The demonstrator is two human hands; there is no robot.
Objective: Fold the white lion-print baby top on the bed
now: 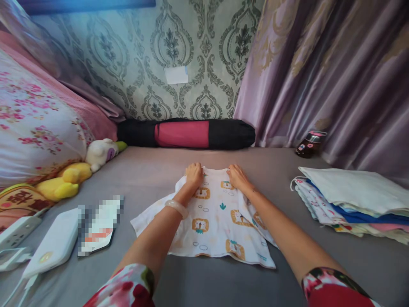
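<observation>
A small white shirt printed with orange lion faces and green leaves lies spread on the grey sheet, its neckline at the far side. My left hand has its fingers curled on the shirt's far left corner, by the shoulder. At the opposite shoulder, my right hand pinches the fabric. Both forearms reach over the shirt and cover parts of its sleeves. The left sleeve fans out beyond my left wrist, which wears a pale bangle.
To the right sits a stack of folded clothes, with a dark bottle behind. A black and pink roll bag lies along the wall. Leftward are plush toys, a pixelated phone, a white power bank and a power strip.
</observation>
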